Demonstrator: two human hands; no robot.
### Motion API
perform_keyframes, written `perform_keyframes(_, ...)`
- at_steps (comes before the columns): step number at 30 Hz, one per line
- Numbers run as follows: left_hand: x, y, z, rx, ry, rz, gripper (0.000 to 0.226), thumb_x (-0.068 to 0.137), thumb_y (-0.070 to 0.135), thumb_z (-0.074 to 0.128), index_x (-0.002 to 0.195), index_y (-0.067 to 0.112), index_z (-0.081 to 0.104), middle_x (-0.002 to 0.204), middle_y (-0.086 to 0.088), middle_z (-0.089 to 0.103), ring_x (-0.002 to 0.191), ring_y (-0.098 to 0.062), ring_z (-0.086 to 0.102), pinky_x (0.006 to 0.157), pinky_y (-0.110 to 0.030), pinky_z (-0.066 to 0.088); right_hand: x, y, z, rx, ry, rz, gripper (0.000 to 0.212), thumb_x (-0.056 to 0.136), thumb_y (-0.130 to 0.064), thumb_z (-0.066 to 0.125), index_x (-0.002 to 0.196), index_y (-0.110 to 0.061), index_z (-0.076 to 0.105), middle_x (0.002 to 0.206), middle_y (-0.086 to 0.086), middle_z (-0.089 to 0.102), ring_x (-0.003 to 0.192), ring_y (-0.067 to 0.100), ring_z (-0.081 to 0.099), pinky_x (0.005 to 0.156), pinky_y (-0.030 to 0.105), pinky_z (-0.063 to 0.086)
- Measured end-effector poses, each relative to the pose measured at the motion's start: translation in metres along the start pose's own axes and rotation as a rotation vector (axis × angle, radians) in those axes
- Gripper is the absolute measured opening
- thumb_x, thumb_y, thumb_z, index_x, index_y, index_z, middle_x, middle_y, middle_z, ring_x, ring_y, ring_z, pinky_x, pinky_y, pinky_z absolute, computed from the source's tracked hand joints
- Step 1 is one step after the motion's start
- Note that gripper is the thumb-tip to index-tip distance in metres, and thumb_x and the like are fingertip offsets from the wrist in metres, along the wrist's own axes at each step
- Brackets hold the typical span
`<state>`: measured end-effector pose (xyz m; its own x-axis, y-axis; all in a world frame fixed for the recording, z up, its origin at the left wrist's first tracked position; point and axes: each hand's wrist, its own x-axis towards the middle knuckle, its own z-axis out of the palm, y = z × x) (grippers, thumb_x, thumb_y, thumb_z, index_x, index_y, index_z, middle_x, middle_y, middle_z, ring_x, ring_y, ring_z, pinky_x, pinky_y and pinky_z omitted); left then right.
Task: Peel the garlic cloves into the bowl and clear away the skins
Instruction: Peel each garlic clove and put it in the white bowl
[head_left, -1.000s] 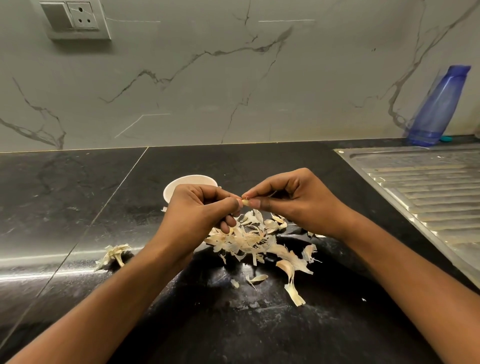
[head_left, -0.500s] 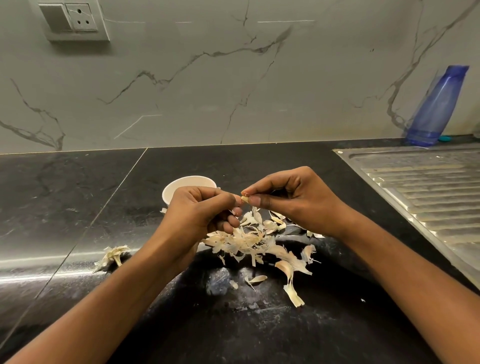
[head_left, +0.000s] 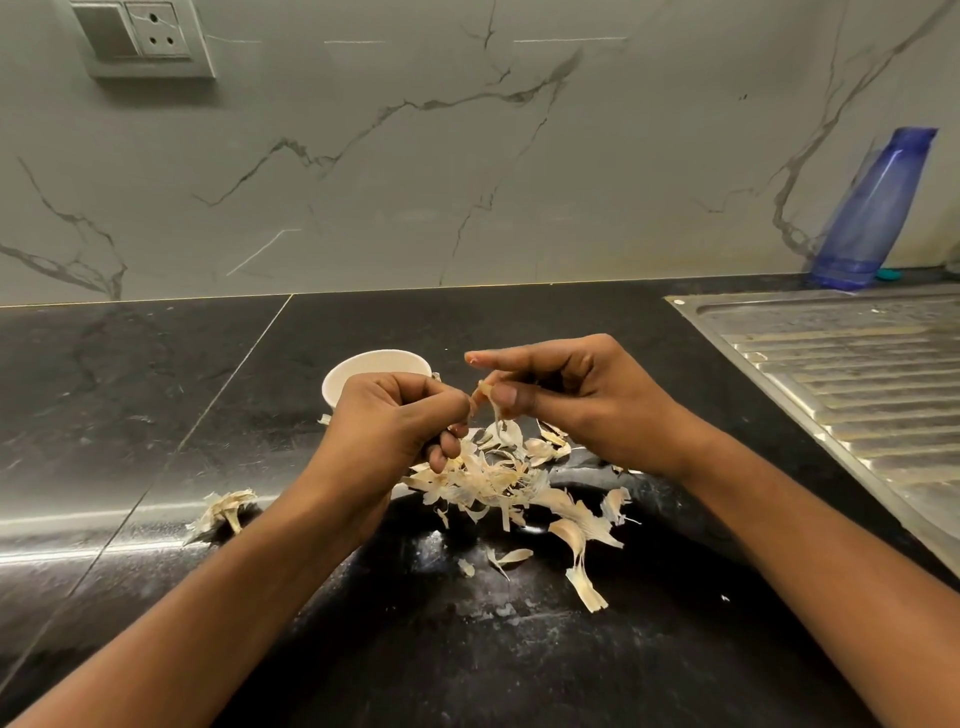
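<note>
A pile of garlic skins (head_left: 483, 480) lies on the black counter (head_left: 519, 675). Just above it the left hand (head_left: 395, 421) is curled tight, pinching one end of a skin strip (head_left: 484, 391); what else it hides I cannot tell. The right hand (head_left: 587, 400) pinches the other end with its thumb. The white bowl (head_left: 374, 361) sits just behind the left hand. Far back is a blue bottle (head_left: 872, 208).

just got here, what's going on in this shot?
A person is peeling garlic over a black countertop. The left hand grips what seems to be a garlic clove, hidden in its curled fingers, while the right hand pinches a strip of skin right at the left fingertips. Loose skins lie piled below the hands; a white bowl stands just behind the left hand.
</note>
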<state>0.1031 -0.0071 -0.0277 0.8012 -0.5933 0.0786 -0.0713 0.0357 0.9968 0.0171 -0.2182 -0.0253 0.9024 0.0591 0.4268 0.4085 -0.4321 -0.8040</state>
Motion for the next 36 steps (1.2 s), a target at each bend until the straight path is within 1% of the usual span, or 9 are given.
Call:
perform_keyframes(3, -0.0008, 0.0009, 0.0000, -0.002, 0.009, 0.016, 0.013, 0.094, -0.003, 0.066, 0.085, -0.011, 0.073, 0.067, -0.014, 0.063, 0.053, -0.016, 0.054, 0.049, -0.022, 0.047, 0.0008, -0.0024, -0.0050, 0.063, 0.015, 0.016, 0.031, 0.099, -0.005, 0.068, 0.129, -0.008, 0.072, 0.116, 0.004, 0.080, 0.106, 0.023, 0.077, 0.092, 0.031, 0.061)
perform_keyframes(7, -0.0031, 0.0031, 0.0002, -0.062, 0.019, 0.058, 0.009, 0.091, 0.001, 0.074, 0.088, -0.007, 0.076, 0.075, -0.017, 0.068, 0.058, -0.018, 0.059, 0.051, -0.023, 0.050, 0.0007, -0.0022, -0.0063, 0.027, -0.003, 0.033, 0.027, 0.097, -0.006, 0.070, 0.123, -0.010, 0.075, 0.117, 0.001, 0.079, 0.113, 0.018, 0.075, 0.096, 0.029, 0.059)
perform_keyframes(11, -0.0038, 0.0047, 0.0000, -0.077, 0.003, 0.072, 0.013, 0.083, 0.008, 0.081, 0.089, -0.004, 0.079, 0.079, -0.017, 0.073, 0.063, -0.021, 0.064, 0.055, -0.023, 0.055, 0.0008, -0.0023, -0.0040, -0.042, -0.016, 0.050, 0.025, 0.096, -0.008, 0.075, 0.121, -0.010, 0.077, 0.113, 0.001, 0.080, 0.108, 0.020, 0.076, 0.094, 0.036, 0.063)
perform_keyframes(15, -0.0028, 0.0032, 0.0000, -0.022, 0.001, 0.074, 0.010, 0.083, 0.005, 0.082, 0.091, -0.002, 0.081, 0.076, -0.017, 0.074, 0.064, -0.023, 0.065, 0.057, -0.024, 0.056, 0.0002, -0.0030, -0.0035, -0.040, -0.007, 0.046, 0.023, 0.094, -0.009, 0.078, 0.117, -0.007, 0.079, 0.111, 0.000, 0.081, 0.107, 0.019, 0.077, 0.094, 0.038, 0.063)
perform_keyframes(19, -0.0033, 0.0031, -0.0003, 0.005, 0.014, 0.091, 0.005, 0.086, -0.001, 0.079, 0.090, 0.000, 0.081, 0.075, -0.019, 0.074, 0.064, -0.025, 0.065, 0.057, -0.024, 0.056, 0.0005, -0.0016, -0.0037, -0.034, 0.001, 0.040, 0.024, 0.093, -0.006, 0.078, 0.117, -0.004, 0.079, 0.110, 0.001, 0.082, 0.104, 0.017, 0.078, 0.091, 0.029, 0.062)
perform_keyframes(23, -0.0033, 0.0034, 0.0002, 0.023, 0.026, 0.099, 0.005, 0.088, -0.004, 0.075, 0.088, -0.002, 0.080, 0.072, -0.016, 0.073, 0.060, -0.022, 0.063, 0.055, -0.023, 0.055, 0.0002, -0.0020, -0.0029, -0.024, -0.012, 0.024, 0.025, 0.093, -0.005, 0.077, 0.118, -0.004, 0.078, 0.110, 0.001, 0.082, 0.105, 0.017, 0.078, 0.091, 0.029, 0.062)
perform_keyframes(27, -0.0030, 0.0026, 0.0025, 0.018, 0.023, 0.095, 0.005, 0.090, -0.006, 0.072, 0.089, -0.005, 0.077, 0.071, -0.014, 0.071, 0.059, -0.019, 0.062, 0.053, -0.023, 0.053, -0.0004, -0.0017, -0.0018, 0.021, 0.000, 0.044, 0.030, 0.094, -0.005, 0.075, 0.124, -0.006, 0.076, 0.113, -0.001, 0.081, 0.107, 0.014, 0.077, 0.091, 0.025, 0.061)
perform_keyframes(32, -0.0043, 0.0051, 0.0017, -0.013, 0.014, 0.105, 0.004, 0.087, -0.004, 0.076, 0.089, -0.003, 0.080, 0.075, -0.017, 0.074, 0.063, -0.025, 0.065, 0.056, -0.025, 0.056, 0.0007, -0.0011, -0.0034, -0.037, 0.004, 0.038, 0.025, 0.094, -0.004, 0.075, 0.119, -0.005, 0.078, 0.111, 0.000, 0.081, 0.105, 0.015, 0.077, 0.090, 0.026, 0.061)
perform_keyframes(36, -0.0049, 0.0061, 0.0013, 0.037, 0.016, 0.119, 0.002, 0.087, 0.000, 0.079, 0.088, -0.001, 0.080, 0.075, -0.019, 0.074, 0.062, -0.023, 0.066, 0.057, -0.024, 0.056, 0.0003, -0.0018, -0.0033, -0.075, -0.005, 0.025, 0.024, 0.094, -0.006, 0.077, 0.118, -0.006, 0.079, 0.111, 0.000, 0.082, 0.106, 0.016, 0.077, 0.094, 0.036, 0.063)
